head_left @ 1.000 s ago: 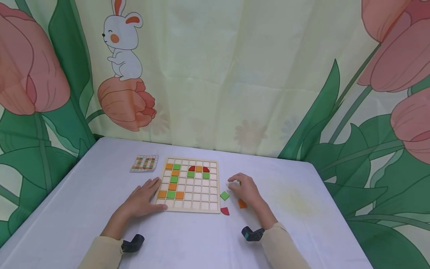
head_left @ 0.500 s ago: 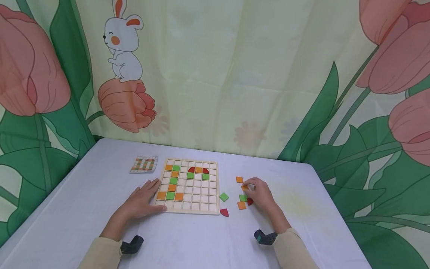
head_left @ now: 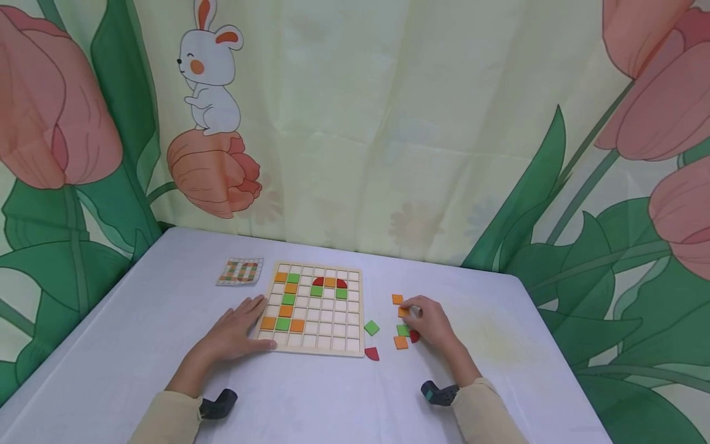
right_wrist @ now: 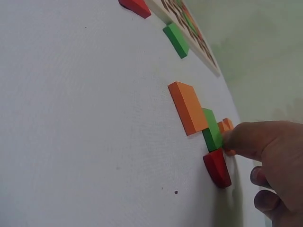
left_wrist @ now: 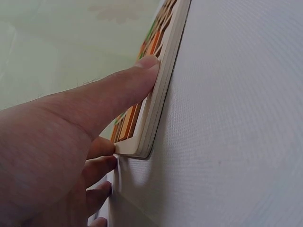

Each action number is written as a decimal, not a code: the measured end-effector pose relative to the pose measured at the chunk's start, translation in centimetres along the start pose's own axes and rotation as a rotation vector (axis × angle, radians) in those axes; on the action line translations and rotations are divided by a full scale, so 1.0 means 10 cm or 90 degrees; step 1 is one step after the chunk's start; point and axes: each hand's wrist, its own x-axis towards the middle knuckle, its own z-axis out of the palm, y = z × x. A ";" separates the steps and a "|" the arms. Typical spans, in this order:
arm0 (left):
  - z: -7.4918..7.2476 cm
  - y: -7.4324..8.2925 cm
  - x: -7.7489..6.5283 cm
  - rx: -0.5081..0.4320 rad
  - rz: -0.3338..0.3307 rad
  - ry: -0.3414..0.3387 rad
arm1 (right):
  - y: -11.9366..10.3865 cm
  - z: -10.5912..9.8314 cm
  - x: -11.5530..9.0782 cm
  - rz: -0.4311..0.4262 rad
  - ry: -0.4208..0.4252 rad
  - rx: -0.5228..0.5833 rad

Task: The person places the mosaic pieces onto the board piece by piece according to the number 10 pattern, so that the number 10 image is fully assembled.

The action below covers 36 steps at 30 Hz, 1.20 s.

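Observation:
A square wooden grid board [head_left: 318,353] lies on the table, some of its cells filled with orange, green and red tiles. My left hand [head_left: 235,330] rests at its near left corner. In the left wrist view the thumb [left_wrist: 128,85] lies on the board's rim [left_wrist: 158,101], with the other fingers along the adjoining side. To the right of the board, my right hand [head_left: 435,320] pinches an orange tile [head_left: 402,312] between thumb and index finger. Close to it lie a green tile [head_left: 402,330], a red quarter-round tile [head_left: 415,337] and another orange tile [right_wrist: 188,108].
A patterned card [head_left: 240,271] with a coloured grid lies left of the board. Beside the board's right edge are a loose green tile [head_left: 371,328] and a red quarter-round tile [head_left: 372,354]. One more orange tile [head_left: 397,299] lies beyond the right hand. A curtain hangs behind the table.
My right hand has moved right and slightly nearer since a second ago, uncovering several tiles, and its fingers have come onto an orange one. The left hand has stayed on the board.

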 end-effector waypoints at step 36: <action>0.03 -0.03 0.02 0.001 -0.002 0.015 | -0.83 0.53 0.13 -0.130 -0.053 0.065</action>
